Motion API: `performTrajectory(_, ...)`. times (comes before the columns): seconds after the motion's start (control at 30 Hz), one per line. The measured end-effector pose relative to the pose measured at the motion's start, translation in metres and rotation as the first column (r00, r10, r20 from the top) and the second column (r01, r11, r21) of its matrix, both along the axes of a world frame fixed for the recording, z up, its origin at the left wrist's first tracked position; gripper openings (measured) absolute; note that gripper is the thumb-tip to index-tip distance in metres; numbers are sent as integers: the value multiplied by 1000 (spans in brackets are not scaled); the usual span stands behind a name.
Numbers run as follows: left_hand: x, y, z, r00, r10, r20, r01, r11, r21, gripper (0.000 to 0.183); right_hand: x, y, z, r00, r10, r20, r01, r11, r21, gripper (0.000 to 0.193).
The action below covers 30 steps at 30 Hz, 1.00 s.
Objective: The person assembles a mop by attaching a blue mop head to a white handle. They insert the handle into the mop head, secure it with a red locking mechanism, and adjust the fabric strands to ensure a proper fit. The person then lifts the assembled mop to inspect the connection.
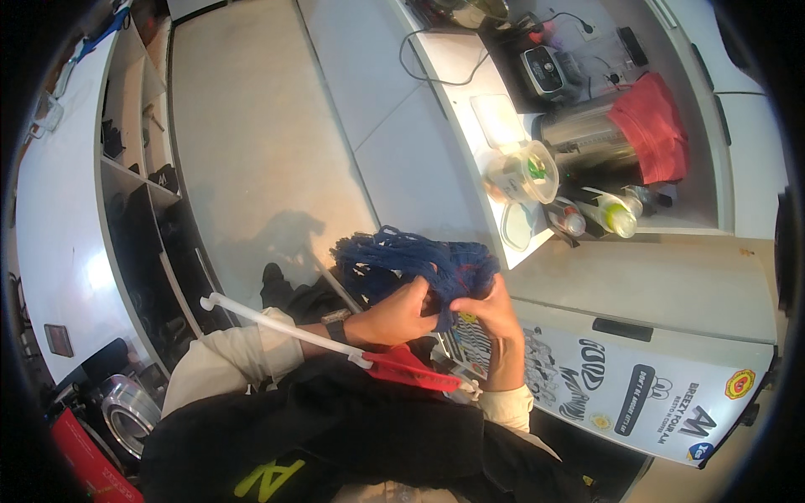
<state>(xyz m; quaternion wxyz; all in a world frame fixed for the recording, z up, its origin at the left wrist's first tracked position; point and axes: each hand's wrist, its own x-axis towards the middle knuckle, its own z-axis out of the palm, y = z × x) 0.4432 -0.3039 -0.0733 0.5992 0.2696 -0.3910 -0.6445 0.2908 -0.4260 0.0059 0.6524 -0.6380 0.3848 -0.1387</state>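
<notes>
A dark blue string mop head point(386, 256) is bunched up in front of me, its strands hanging off to the left. My left hand point(396, 314) is closed on its near edge, thumb and fingers pinching the strands. At its right end my right hand point(493, 317) grips the same mop head, with the thumb toward the left one. Below the hands, a red plastic mop clamp point(411, 367) lies against my dark apron. A white pole point(277, 325) lies slantwise across my left forearm and meets the clamp's left end.
On the right counter stand a clear plastic tub point(521, 172), a blender base point(549, 71), a steel urn under a red cloth point(650, 126) and several bottles point(619, 216). A sticker-covered white fridge point(671, 394) is at lower right. A white shelf unit point(71, 184) lines the left.
</notes>
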Motion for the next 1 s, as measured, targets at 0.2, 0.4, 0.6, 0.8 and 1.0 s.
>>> performTrajectory(0.2,2,-4,3,992,99,-79,-108,988,-112,72,-7,-16,12,982,-189,9,175,923,343,44)
performTrajectory(0.4,7,-6,2,968,206,141,-150,932,-330,62,-22,-43,13,995,-64,-81,92,903,419,53)
performTrajectory(0.6,11,-7,13,999,50,3,-48,962,-268,54,-22,-59,18,991,27,-129,61,774,630,65)
performTrajectory(0.8,10,-5,12,995,99,10,-94,966,-240,41,-45,-65,-1,982,48,-184,75,790,608,59)
performTrajectory(1.0,11,-5,16,993,109,-51,-118,972,-204,38,-65,-67,-5,986,67,-150,38,794,607,51)
